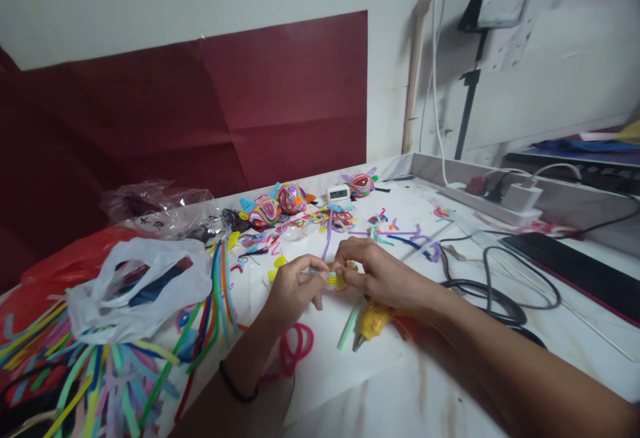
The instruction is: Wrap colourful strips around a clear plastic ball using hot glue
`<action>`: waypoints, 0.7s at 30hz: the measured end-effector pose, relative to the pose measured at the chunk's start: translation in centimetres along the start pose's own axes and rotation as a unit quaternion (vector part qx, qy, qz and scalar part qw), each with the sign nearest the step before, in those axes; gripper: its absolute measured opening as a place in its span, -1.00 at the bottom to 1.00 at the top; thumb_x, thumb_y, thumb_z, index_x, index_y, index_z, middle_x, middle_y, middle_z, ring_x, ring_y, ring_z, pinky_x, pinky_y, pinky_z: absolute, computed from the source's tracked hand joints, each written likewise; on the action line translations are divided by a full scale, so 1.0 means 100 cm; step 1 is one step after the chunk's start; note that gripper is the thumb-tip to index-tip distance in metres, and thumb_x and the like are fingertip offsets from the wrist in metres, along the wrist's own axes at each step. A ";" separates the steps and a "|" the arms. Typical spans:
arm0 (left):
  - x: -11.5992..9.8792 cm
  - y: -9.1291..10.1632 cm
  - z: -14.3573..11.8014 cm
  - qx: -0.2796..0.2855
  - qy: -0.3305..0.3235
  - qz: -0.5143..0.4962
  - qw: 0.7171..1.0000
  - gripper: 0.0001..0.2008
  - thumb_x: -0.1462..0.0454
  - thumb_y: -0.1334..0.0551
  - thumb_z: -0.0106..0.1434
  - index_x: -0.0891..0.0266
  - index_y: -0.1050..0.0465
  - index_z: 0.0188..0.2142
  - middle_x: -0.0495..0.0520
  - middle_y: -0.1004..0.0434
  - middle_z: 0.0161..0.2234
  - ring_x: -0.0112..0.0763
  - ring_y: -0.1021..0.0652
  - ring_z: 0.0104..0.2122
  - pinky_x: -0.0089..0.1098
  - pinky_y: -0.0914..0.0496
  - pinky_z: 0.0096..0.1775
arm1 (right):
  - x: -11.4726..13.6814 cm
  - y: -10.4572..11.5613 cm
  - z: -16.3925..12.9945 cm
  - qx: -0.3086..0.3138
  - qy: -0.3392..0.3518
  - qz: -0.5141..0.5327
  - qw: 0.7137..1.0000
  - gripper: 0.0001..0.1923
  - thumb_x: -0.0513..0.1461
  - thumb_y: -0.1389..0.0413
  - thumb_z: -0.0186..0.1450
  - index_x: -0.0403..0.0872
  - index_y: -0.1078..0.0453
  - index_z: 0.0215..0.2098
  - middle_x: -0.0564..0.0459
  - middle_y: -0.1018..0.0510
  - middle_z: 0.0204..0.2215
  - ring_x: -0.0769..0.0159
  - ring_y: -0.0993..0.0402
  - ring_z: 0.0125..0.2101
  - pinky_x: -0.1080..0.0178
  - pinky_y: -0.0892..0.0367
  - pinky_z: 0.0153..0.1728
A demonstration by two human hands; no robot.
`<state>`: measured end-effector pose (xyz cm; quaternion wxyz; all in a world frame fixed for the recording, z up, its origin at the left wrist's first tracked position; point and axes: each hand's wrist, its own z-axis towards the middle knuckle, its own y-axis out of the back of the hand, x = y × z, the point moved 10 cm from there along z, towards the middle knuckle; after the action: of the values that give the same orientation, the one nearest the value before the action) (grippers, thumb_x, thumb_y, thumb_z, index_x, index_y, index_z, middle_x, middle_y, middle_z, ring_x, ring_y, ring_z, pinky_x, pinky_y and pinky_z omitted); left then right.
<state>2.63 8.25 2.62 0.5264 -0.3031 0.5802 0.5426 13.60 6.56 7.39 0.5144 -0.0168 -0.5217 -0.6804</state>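
Striped (multicoloured) pipe-cleaner fish (264,211).

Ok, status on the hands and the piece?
Left hand and right hand both pinching yellow piece. Purple stem sticking up. Glue gun under right wrist.

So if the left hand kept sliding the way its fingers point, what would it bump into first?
Probably the right hand. The left hand points right, across the small yellow piece both hands pinch, so the fingertips nearly meet already.

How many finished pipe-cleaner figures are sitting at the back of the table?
3: two side by side, one figure touching the next, left of the small clock; a third right of it. Clutter may hide more.
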 end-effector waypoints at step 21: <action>0.008 0.010 0.002 -0.085 0.034 -0.004 0.996 -0.83 0.18 -0.23 -0.04 0.18 -0.28 -0.47 -0.13 -0.35 -0.84 -0.49 -0.34 -0.81 -0.53 -0.14 -0.66 | 0.001 0.003 0.000 -0.020 0.003 0.005 1.000 -0.80 -0.31 -0.02 0.36 -0.12 -0.51 -0.25 -0.05 -0.59 -0.34 0.23 -0.44 -0.26 0.16 -0.28 -0.16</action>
<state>1.57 8.84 2.22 0.4806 -0.3674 0.5482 0.5775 13.72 6.51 7.69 0.5191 -0.0277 -0.5066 -0.6879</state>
